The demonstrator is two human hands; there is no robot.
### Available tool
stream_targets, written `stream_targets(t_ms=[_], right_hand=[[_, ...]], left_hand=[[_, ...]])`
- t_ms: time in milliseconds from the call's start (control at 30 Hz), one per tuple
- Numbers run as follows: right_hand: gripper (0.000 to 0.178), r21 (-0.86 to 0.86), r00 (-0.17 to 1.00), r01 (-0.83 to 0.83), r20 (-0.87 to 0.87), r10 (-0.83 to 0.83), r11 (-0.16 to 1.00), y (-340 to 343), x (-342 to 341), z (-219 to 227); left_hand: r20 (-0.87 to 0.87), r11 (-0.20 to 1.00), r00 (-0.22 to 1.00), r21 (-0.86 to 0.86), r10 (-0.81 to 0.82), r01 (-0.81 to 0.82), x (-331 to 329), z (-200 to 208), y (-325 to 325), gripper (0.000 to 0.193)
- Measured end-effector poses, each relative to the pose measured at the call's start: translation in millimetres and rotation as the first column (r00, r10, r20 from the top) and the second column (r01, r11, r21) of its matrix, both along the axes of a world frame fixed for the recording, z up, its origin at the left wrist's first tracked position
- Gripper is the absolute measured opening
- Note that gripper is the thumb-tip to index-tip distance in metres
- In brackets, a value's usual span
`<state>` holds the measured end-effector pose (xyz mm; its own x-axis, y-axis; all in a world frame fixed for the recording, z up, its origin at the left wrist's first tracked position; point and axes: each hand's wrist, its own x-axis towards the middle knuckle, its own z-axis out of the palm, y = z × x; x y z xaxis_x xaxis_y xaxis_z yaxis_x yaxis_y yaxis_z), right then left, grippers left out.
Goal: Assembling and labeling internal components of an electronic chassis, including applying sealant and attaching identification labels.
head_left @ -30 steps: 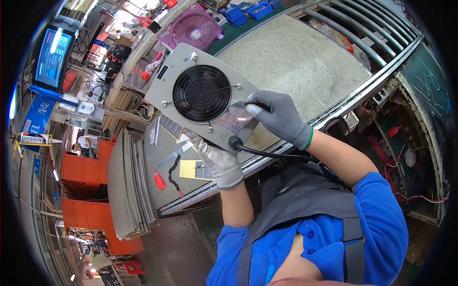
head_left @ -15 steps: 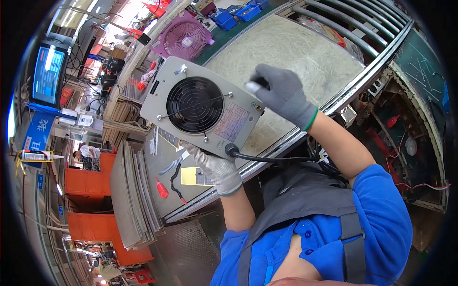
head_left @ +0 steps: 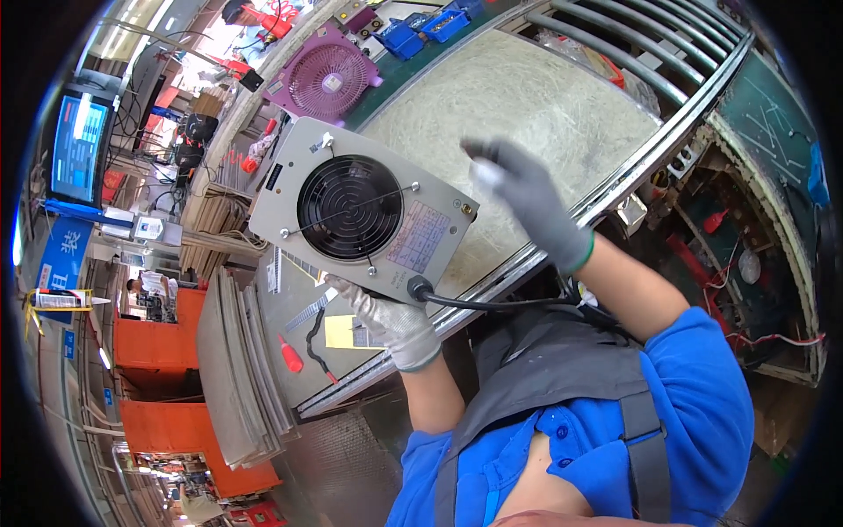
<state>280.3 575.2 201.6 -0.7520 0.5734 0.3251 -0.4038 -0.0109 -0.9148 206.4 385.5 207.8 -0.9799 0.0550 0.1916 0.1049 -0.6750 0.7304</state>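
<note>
A grey metal equipment box (head_left: 294, 162) is tilted up, its panel toward me, with a round black fan grille (head_left: 351, 208), a printed label and small fasteners around the grille. My left hand (head_left: 391, 325), in a whitish glove, grips the box's lower edge; some of its fingers are hidden behind it. A black power cable (head_left: 492, 305) runs from a plug at the box's lower corner toward my apron. My right hand (head_left: 531, 198), in a grey glove, is raised to the right of the box, apart from it. Motion smears its fingers, so I cannot make out whether they hold anything.
Under the box lies a worn bench top (head_left: 518, 97), with metal rollers (head_left: 632, 39) at the far right. A pink fan (head_left: 329, 79) and blue bins (head_left: 402, 39) stand behind. Left are a red-handled tool (head_left: 291, 357), a yellow sheet (head_left: 339, 332) and stacked boards (head_left: 237, 369).
My right hand has moved slightly down and away from the box's corner. The box, with my left hand still on it, sits slightly lower and more to the left in view.
</note>
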Motion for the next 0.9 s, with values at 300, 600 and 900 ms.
stream_targets(t_ms=[300,600,900], right_hand=[[0.068,0.606,0.886,-0.116,0.421,-0.193,0.787,54.6,-29.5,-50.3],[0.072,-0.223,0.980,-0.142,0.108,0.169,0.964,84.2,-7.3,-53.8],[0.050,0.094,0.931,0.366,-0.059,-0.361,0.926,11.5,-40.7,-0.8]], left_hand=[[-0.127,0.936,0.992,-0.351,-0.021,-0.025,27.9,-72.1,96.7,0.028],[-0.235,0.538,0.809,-0.835,-0.539,0.116,11.4,-75.9,71.4,0.029],[-0.388,0.746,0.897,-0.657,-0.211,-0.109,-255.7,-40.8,-12.9,0.036]])
